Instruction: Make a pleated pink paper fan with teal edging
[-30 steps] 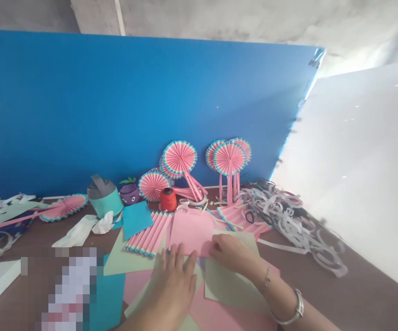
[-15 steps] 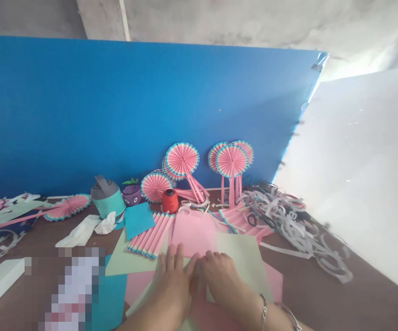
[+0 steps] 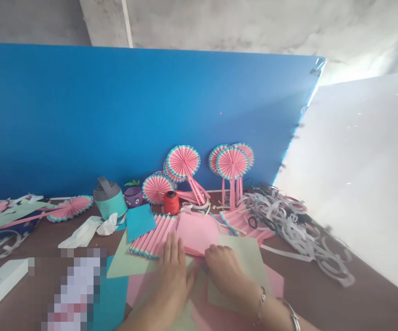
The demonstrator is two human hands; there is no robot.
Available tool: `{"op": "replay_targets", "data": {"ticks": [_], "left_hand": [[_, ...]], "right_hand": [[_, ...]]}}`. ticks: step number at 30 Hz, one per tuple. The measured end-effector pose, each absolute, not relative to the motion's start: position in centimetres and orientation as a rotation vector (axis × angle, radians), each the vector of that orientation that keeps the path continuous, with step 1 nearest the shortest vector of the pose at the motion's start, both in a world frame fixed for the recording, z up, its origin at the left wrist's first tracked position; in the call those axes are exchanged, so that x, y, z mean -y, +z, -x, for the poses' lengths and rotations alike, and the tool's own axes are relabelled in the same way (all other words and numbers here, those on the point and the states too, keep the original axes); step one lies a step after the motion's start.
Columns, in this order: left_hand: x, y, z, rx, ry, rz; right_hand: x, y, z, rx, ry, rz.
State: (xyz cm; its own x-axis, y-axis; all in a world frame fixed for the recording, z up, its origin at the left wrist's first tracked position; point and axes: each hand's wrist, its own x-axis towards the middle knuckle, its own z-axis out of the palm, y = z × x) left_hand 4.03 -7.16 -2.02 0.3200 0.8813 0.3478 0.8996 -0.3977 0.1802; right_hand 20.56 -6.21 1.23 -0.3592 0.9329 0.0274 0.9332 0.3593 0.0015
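Observation:
A folded pink paper [image 3: 198, 230] lies in front of me, its far part bulging a little. My left hand [image 3: 173, 264] rests flat at its near left corner, fingers stretched out and the thumb apart. Close to the paper's near right corner, my right hand [image 3: 222, 269] is closed, knuckles up; whatever its curled fingers hold is hidden. Beneath both hands are pale green sheets [image 3: 250, 257] and pink sheets [image 3: 275, 281]. A pleated pink paper strip [image 3: 152, 236] with blue edges touches the folded paper's left side, and a blue square of paper [image 3: 141, 222] overlaps the strip.
Finished round paper fans [image 3: 232, 162] lean on the blue partition [image 3: 116, 110]. A red thread spool [image 3: 171, 202], a purple cup [image 3: 133, 196] and a teal container [image 3: 110, 200] stand along the back. Tangled white strips [image 3: 288, 230] cover the right; crumpled tissue [image 3: 107, 225] lies left.
My hands have moved apart, the left one slightly leftward and the right one slightly rightward. The pink paper's far edge has become rounded and raised. The view has tilted up slightly.

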Motion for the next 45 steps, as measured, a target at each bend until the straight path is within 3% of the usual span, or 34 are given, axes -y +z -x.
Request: {"op": "replay_targets", "data": {"ticks": [3,6,10,14,19,23,27,35,45], "left_hand": [[6.6,-0.1,-4.1,1.605,-1.108,2.493],[6.1,0.7,-4.0,1.72,-1.503,2.504],[5.9,-0.1,-4.2,1.858,-1.795,2.54],[5.8,-0.7,-4.3,1.797,-1.944,2.414],[5.3,0.3,-3.3,1.492,-1.863,2.319],[5.1,1.5,-2.3,1.158,-1.661,2.16],[5.1,1.4,-2.7,1.194,-1.299,2.379],[4.5,-0.7,-3.9,1.495,-0.761,2.783],[4.1,0.7,-2.2,1.742,-0.742,2.901]], "right_hand": [[5.7,2.4,-21.3,2.264,0.064,1.916],[5.6,2.8,-21.5,2.026,0.079,1.665],[6.1,2.0,-20.9,2.068,0.011,1.124],[6.4,1.3,-20.4,2.251,-0.011,0.899],[6.6,1.6,-20.9,2.299,-0.08,0.83],[7.7,2.2,-21.4,2.195,-0.365,0.635],[7.7,2.7,-21.2,2.123,-0.535,0.897],[5.2,2.2,-21.6,2.647,-0.157,1.457],[5.3,4.0,-23.2,2.536,0.23,1.483]]}}
